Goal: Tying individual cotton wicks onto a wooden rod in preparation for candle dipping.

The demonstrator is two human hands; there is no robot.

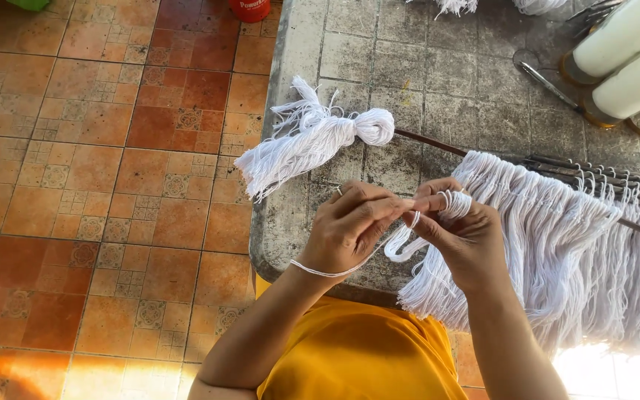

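Both your hands are meeting mid-frame: your left hand (350, 226) is pinching a thin white yarn strand (401, 244), your right hand (464, 237) is gripping its loop beside the hanging white fringe (557, 237) on the grey stone table (379, 59).

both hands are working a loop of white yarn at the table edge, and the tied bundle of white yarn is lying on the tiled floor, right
Not quite. The head view shows the tied bundle of white yarn lying on the grey table, near its left edge, not on the tiled floor. The rest holds: the left hand and right hand work a loop of white yarn at the table edge.
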